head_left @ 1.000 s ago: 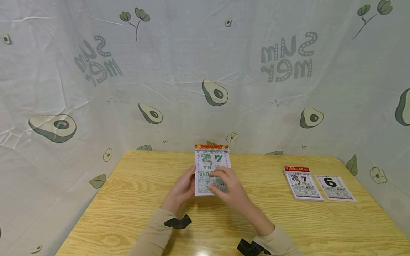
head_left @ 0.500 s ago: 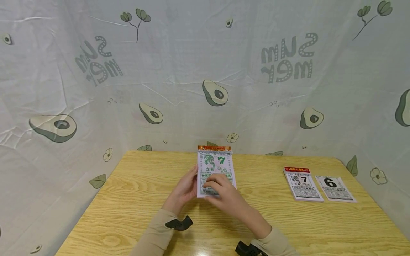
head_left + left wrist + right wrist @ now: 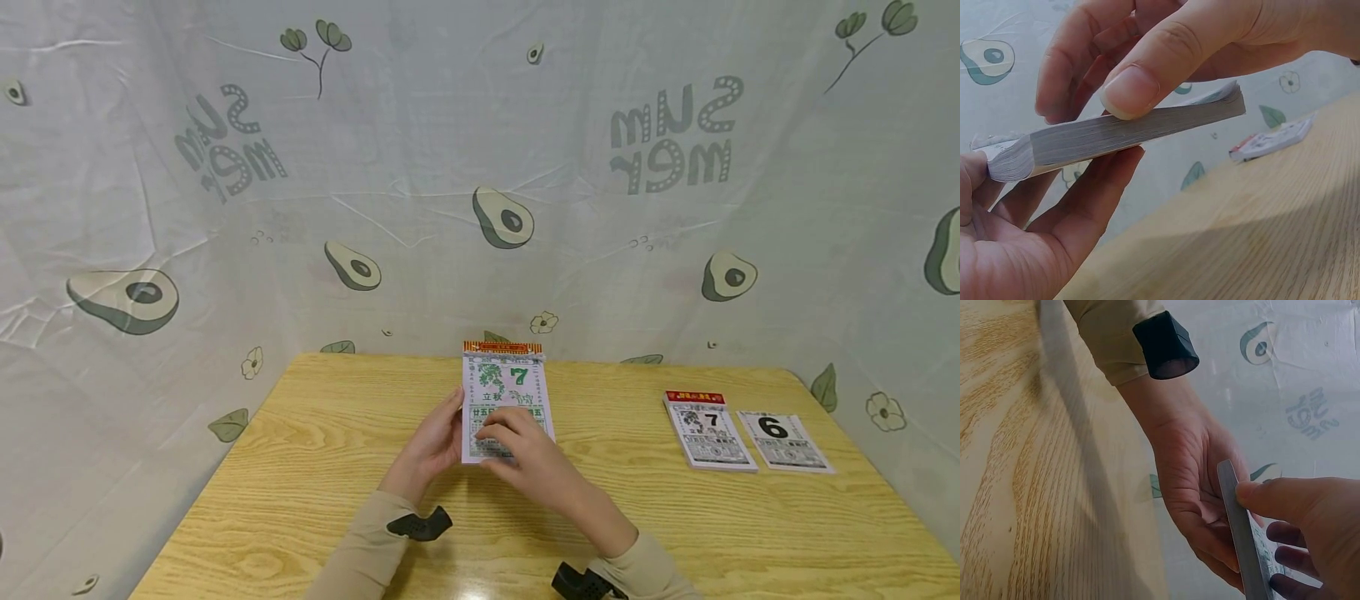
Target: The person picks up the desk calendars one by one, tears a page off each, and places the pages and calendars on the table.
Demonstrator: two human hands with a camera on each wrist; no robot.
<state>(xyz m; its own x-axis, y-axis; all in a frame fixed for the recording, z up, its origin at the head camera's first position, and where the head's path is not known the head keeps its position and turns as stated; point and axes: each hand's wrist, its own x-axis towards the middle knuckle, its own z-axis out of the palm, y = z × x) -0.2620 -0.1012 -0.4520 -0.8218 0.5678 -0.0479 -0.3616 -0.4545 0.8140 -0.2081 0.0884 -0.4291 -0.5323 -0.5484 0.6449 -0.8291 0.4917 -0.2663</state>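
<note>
Calendar pad (image 3: pixel 504 392): up off the table (image 3: pixel 337 433), left hand (image 3: pixel 433 442) gripping its side.
Right hand (image 3: pixel 536 467): thumb on its edge, fingers apart.
6 sheet (image 3: pixel 786 446): already loose; green 7 page (image 3: pixel 519 377) seemingly still attached.

Head view: my right fingers (image 3: pixel 513 419) cover part of calendar (image 3: pixel 498 390), which hides most left fingers (image 3: pixel 1094 194); small print (image 3: pixel 476 427) unreadable.

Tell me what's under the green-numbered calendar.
The left hand has fingers beneath the calendar. In the head view, the calendar covers those fingertips; its underside can't be seen.
</note>
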